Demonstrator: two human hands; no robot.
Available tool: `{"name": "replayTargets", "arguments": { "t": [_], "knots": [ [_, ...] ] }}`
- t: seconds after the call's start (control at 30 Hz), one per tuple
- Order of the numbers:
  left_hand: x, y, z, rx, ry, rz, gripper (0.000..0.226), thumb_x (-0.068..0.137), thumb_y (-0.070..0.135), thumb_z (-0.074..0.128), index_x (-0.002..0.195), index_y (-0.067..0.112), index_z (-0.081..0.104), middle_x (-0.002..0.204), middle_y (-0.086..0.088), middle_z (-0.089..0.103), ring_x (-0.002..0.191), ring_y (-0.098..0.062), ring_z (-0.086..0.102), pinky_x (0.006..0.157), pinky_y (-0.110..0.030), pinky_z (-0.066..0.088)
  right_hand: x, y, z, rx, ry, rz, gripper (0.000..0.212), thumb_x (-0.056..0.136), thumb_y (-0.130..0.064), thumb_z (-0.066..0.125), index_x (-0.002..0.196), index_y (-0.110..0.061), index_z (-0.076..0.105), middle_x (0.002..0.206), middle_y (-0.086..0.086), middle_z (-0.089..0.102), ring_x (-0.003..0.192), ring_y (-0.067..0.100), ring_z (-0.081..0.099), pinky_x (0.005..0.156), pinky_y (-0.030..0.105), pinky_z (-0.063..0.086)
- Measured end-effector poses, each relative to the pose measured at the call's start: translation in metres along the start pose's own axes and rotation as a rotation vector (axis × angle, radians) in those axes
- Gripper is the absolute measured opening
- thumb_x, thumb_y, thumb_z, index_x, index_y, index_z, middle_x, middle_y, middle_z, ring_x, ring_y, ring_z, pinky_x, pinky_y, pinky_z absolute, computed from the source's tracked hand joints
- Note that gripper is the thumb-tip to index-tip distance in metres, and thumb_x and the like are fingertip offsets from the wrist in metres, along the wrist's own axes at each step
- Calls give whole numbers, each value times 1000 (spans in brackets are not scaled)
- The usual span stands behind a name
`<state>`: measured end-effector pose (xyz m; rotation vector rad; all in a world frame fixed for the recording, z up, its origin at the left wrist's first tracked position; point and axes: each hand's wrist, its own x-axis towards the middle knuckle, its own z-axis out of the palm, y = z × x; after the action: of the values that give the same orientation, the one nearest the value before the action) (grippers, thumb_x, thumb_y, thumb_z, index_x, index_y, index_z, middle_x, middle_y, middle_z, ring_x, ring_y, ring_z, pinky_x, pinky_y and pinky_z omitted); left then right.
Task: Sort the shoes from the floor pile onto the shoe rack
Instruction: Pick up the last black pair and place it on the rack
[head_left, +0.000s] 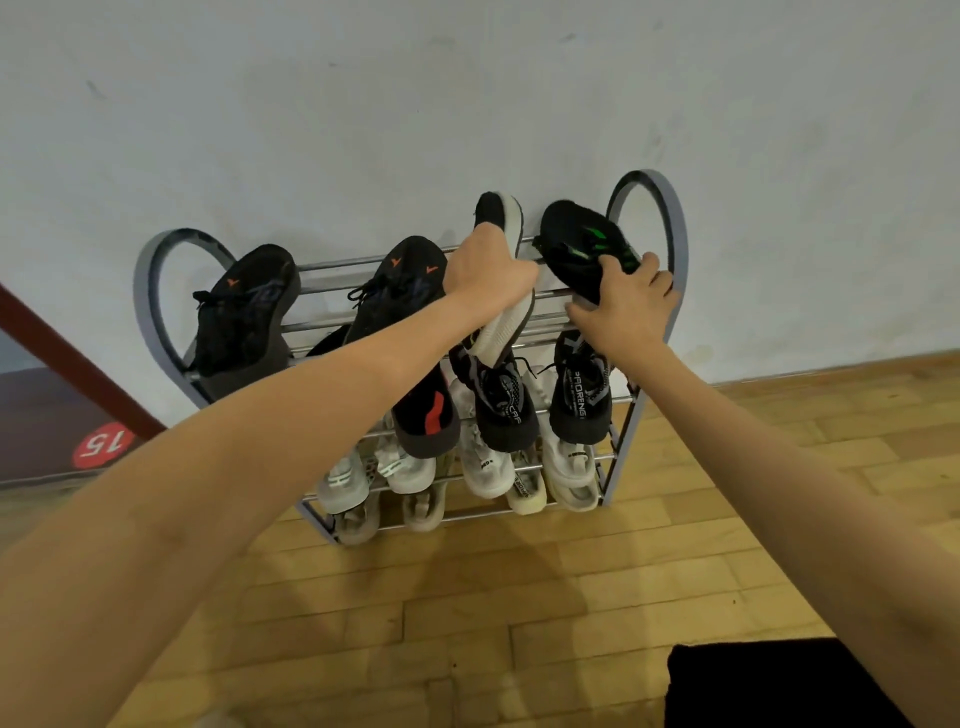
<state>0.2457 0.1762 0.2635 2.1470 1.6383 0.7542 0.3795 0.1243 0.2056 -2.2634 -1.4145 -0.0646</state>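
A grey metal shoe rack (670, 218) with chrome bars stands against the wall. My left hand (485, 273) grips a black shoe with a white sole (506, 317), held tilted on its side over the top tier. My right hand (621, 306) grips a black shoe with green marks (574, 241) at the top tier's right end. Two black shoes with orange marks (244, 312) (395, 283) lie on the top tier to the left. Black shoes (576, 395) fill the middle tier and white shoes (483, 462) the lower tiers.
The white wall (467, 93) is right behind the rack. Wooden floor (467, 613) spreads in front. A dark red beam (78, 364) and a red round "15" sign (101, 444) are at the left. A black patch (753, 686) sits at the bottom right.
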Motion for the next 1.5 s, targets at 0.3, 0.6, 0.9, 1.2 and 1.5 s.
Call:
{"name": "replayTargets", "arguments": {
  "t": [0.3, 0.6, 0.9, 1.2, 1.5],
  "knots": [
    [12, 39, 27, 178, 8, -5, 40, 83, 19, 62, 118, 4, 49, 92, -4, 63, 84, -23, 62, 59, -30, 41, -1, 34, -20, 46, -124, -229, 68, 87, -48, 59, 142, -14, 37, 145, 26, 32, 132, 44, 31, 108, 47, 30],
    [18, 29, 38, 2, -129, 90, 24, 90, 11, 50, 67, 11, 44, 63, -3, 46, 71, -24, 51, 48, -25, 29, -14, 42, -10, 35, -137, -241, 73, 96, -46, 48, 153, -13, 16, 158, 22, 14, 142, 43, 19, 115, 51, 22],
    [-23, -29, 4, 416, -224, 619, 72, 77, 56, 68, 128, 9, 52, 124, -6, 53, 112, -20, 52, 93, -34, 46, -33, 39, -4, -40, -46, -257, 65, 97, -25, 52, 152, -10, 20, 151, 24, 30, 138, 42, 29, 111, 49, 30],
    [-47, -23, 12, 782, 144, 749, 33, 52, 14, 86, 59, 13, 53, 46, 0, 49, 34, -15, 45, 41, -20, 16, -26, 40, -20, 11, -83, -239, 57, 99, -31, 47, 150, -13, 27, 147, 21, 40, 133, 40, 40, 105, 46, 39],
    [-46, -6, 16, 646, 189, 689, 32, 43, 2, 79, 52, 12, 49, 40, -1, 45, 29, -16, 34, 40, -14, 10, -26, 42, -33, 210, -63, -215, 50, 99, -30, 48, 143, -8, 38, 128, 18, 57, 118, 35, 54, 95, 41, 45]
  ]
}}
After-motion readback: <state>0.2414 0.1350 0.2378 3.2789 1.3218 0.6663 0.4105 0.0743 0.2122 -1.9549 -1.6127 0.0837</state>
